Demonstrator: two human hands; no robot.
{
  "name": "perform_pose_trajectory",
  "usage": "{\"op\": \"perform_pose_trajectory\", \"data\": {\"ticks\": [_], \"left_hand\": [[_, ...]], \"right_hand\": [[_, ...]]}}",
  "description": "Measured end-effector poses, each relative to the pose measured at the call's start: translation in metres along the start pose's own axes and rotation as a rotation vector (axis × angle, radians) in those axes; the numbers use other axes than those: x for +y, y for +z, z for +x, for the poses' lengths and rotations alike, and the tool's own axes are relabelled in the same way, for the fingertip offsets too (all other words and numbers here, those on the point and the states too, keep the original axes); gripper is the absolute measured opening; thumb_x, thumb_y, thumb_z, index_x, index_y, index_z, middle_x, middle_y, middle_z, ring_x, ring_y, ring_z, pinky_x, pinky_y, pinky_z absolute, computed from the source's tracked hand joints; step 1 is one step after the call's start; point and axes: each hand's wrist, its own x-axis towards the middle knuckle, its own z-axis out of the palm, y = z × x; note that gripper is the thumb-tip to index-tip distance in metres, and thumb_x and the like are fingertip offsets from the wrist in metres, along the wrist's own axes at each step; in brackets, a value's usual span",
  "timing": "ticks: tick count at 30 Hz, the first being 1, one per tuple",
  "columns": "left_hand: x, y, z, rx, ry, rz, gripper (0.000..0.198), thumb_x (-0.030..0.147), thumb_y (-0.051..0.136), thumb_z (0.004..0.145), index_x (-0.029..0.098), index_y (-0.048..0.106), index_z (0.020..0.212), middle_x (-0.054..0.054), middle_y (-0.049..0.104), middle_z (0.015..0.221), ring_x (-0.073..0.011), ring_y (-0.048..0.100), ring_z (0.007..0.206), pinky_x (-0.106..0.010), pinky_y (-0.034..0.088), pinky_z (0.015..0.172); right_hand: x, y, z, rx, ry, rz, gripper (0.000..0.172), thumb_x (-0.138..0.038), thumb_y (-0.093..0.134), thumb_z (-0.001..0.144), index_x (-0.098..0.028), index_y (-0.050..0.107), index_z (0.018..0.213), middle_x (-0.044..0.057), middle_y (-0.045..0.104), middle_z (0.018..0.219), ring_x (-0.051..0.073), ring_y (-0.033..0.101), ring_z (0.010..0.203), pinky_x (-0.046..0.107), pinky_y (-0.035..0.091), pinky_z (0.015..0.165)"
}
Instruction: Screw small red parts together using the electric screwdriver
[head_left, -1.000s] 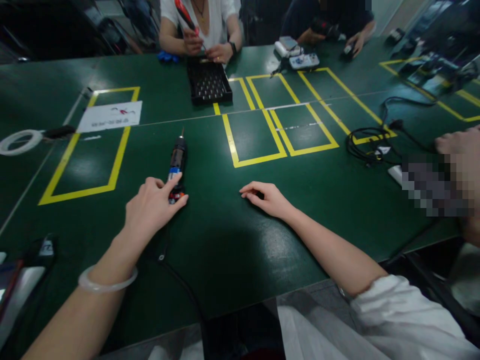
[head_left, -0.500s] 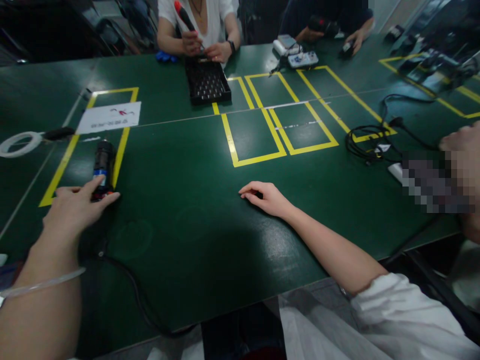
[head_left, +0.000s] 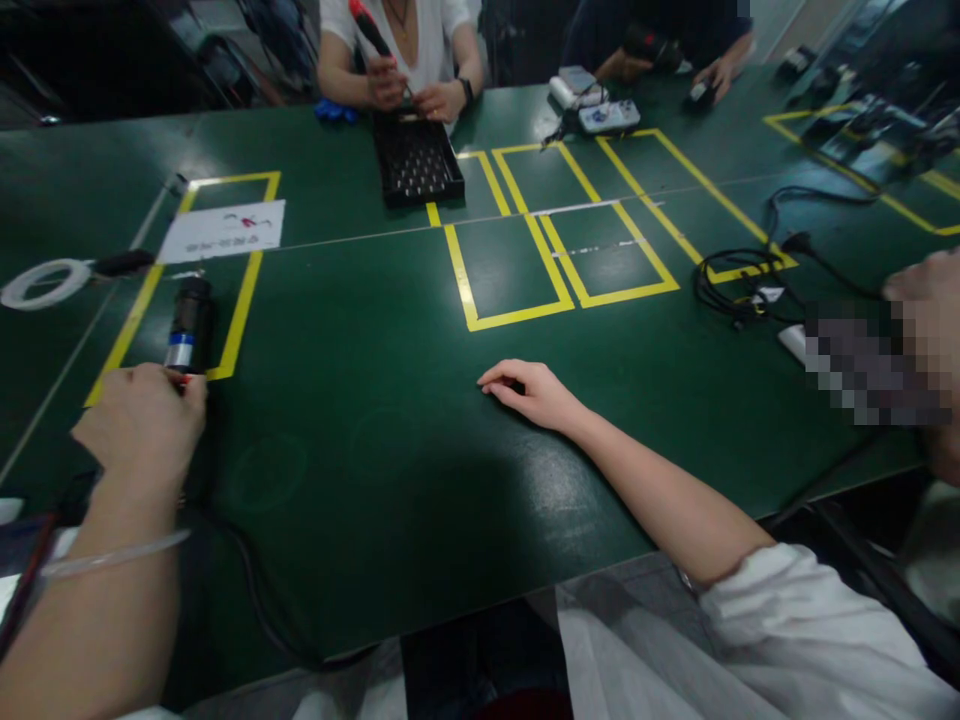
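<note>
At the left, my left hand point(head_left: 150, 415) is closed round the near end of a black cylindrical corded tool point(head_left: 190, 318) with a blue and silver band. The tool lies inside a yellow taped outline, its narrow tip pointing away from me. A bit of red shows by my fingers, which hide the tool's near end. My right hand point(head_left: 534, 392) rests on the green table point(head_left: 360, 340) near the middle. Its fingers are bent together, thumb tip close to the fingertips, with nothing in them.
A white printed sheet point(head_left: 223, 230) and a white coiled tube point(head_left: 46, 284) lie beyond the tool. Opposite, a person holds a red-and-black screwdriver point(head_left: 369, 30) over a black tray point(head_left: 418, 165) of small parts. A black cable point(head_left: 739, 285) lies coiled at right, near another person's hand point(head_left: 926, 300).
My left hand has gone from spread fingers to a closed grasp at the tool's near end. The tool has shifted slightly left and turned. My right hand has stayed put.
</note>
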Motion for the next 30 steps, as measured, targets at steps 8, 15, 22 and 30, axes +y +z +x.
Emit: {"op": "perform_pose_trajectory", "data": {"ticks": [8, 15, 22, 30], "left_hand": [[0.062, -0.039, -0.011, 0.02, 0.12, -0.496, 0.048, 0.05, 0.043, 0.092, 0.015, 0.06, 0.12, -0.012, 0.069, 0.106, -0.0299, 0.064, 0.101, -0.048, 0.05, 0.091], [0.175, -0.055, -0.059, -0.385, 0.822, -1.094, 0.039, 0.046, 0.048, 0.093, 0.015, 0.067, 0.108, -0.008, 0.068, 0.097, -0.0194, 0.064, 0.087, -0.033, 0.05, 0.082], [0.215, -0.032, -0.088, -0.771, 0.866, -1.416, 0.059, 0.043, 0.064, 0.086, 0.014, 0.05, 0.136, -0.003, 0.065, 0.085, -0.0149, 0.061, 0.076, -0.028, 0.049, 0.072], [0.214, -0.022, -0.09, -0.755, 0.795, -1.469, 0.039, 0.048, 0.052, 0.094, 0.013, 0.06, 0.11, -0.005, 0.065, 0.089, -0.016, 0.063, 0.079, -0.031, 0.051, 0.079]], "right_hand": [[-0.001, 0.0, 0.0, -0.008, 0.008, -0.047, 0.018, -0.015, 0.057, 0.091, -0.018, 0.071, 0.102, 0.004, 0.075, 0.094, 0.017, 0.067, 0.087, 0.03, 0.05, 0.081], [-0.001, 0.0, -0.002, -0.016, 0.032, 0.084, 0.018, -0.018, 0.058, 0.09, -0.017, 0.068, 0.104, 0.004, 0.074, 0.094, 0.016, 0.068, 0.087, 0.03, 0.051, 0.082], [-0.002, 0.004, -0.001, -0.04, 0.033, 0.269, 0.024, -0.026, 0.069, 0.085, -0.019, 0.06, 0.106, 0.001, 0.071, 0.087, 0.014, 0.065, 0.079, 0.028, 0.05, 0.077], [-0.001, 0.006, -0.002, 0.005, 0.052, 0.282, 0.02, -0.03, 0.07, 0.085, -0.018, 0.06, 0.097, 0.0, 0.065, 0.081, 0.011, 0.058, 0.07, 0.025, 0.047, 0.067]]}}
